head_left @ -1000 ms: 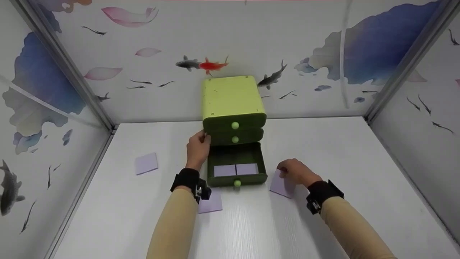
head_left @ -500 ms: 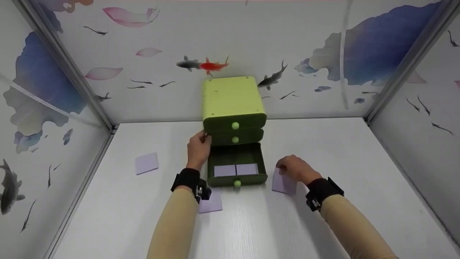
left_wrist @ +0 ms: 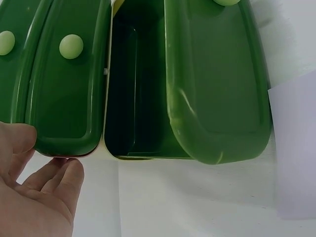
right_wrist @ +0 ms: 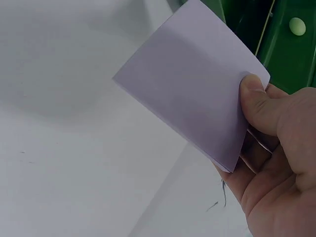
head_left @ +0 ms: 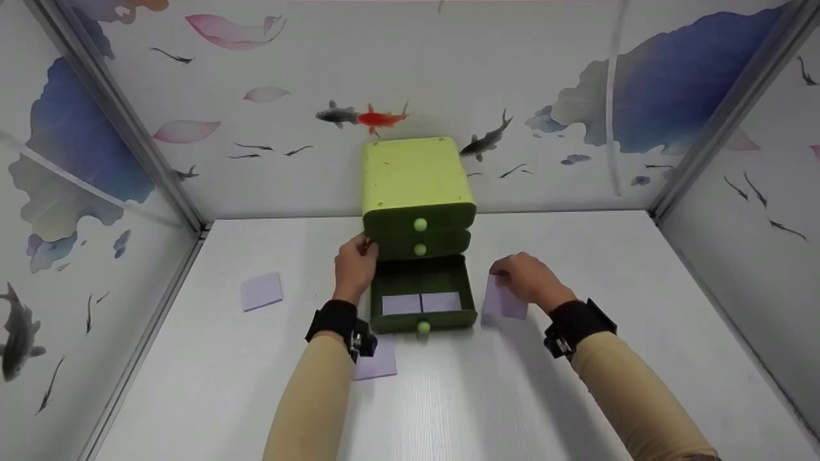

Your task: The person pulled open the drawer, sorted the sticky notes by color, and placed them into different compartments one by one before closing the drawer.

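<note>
My left hand is at the left side of a green drawer cabinet. Its thumb and fingers pinch the end of the middle drawer, which stands out slightly. Below it the bottom drawer is pulled out, with two lilac squares lying side by side inside. My right hand holds a lilac paper square by one corner, thumb on its face and fingers behind. This square hangs tilted over the table, just right of the bottom drawer. Layers show along its lower edge.
Another lilac square lies on the white table at the left. One more lilac square lies in front of the bottom drawer, partly under my left wrist camera. Printed walls enclose the table's back and sides.
My right hand has lifted the lilac square off the table and moved it away from me, alongside the drawer. The left hand stays at the cabinet.
</note>
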A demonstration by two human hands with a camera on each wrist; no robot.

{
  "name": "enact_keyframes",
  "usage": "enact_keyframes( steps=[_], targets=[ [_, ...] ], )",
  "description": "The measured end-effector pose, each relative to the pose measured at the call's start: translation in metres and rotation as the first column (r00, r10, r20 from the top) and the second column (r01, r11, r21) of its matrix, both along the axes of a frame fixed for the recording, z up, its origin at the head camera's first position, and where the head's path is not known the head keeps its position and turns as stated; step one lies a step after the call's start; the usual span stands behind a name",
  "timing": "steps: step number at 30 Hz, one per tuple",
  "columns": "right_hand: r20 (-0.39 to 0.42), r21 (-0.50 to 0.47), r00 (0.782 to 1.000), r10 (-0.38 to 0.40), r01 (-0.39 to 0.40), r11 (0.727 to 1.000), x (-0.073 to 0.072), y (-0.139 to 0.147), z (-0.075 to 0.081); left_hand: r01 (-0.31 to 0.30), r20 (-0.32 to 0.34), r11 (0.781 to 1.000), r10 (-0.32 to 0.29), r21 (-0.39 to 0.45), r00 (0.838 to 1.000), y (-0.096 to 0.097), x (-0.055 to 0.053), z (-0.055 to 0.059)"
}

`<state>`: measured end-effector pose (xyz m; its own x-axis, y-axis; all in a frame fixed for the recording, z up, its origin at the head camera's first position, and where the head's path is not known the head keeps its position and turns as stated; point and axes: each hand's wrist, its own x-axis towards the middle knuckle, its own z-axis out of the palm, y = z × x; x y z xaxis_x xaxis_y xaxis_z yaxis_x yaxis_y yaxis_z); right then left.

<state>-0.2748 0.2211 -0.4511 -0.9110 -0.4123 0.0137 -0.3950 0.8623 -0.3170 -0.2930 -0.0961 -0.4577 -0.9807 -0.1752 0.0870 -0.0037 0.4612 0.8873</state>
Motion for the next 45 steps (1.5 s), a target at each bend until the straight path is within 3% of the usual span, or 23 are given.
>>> enact_keyframes(
  steps=[11, 22, 27, 33, 45],
  targets=[
    [-0.088, 0.001, 0.996, 0.013, -0.013, 1.0, -0.011, -0.026, 0.03, 0.004, -0.002, 1.0, -0.004, 0.004, 1.0, -0.001, 0.0, 0.001],
    [-0.134, 0.041, 0.99, 0.054, -0.048, 0.998, -0.014, -0.079, 0.035, 0.007, 0.012, 1.0, -0.007, 0.009, 1.0, -0.004, 0.0, 0.003],
    [-0.165, 0.039, 0.983, 0.079, -0.074, 0.997, -0.015, -0.095, 0.028, 0.014, 0.018, 1.0, -0.014, 0.023, 1.0, -0.004, 0.001, 0.005],
    [-0.146, 0.037, 0.986, 0.086, -0.082, 0.996, -0.016, -0.104, 0.011, 0.026, 0.029, 0.999, -0.028, 0.037, 0.999, -0.003, 0.001, 0.005],
    [0.008, 0.048, 0.995, 0.096, -0.096, 0.994, -0.015, -0.113, -0.02, 0.008, 0.008, 0.999, -0.009, 0.031, 1.0, -0.004, -0.001, 0.002]
  ],
)
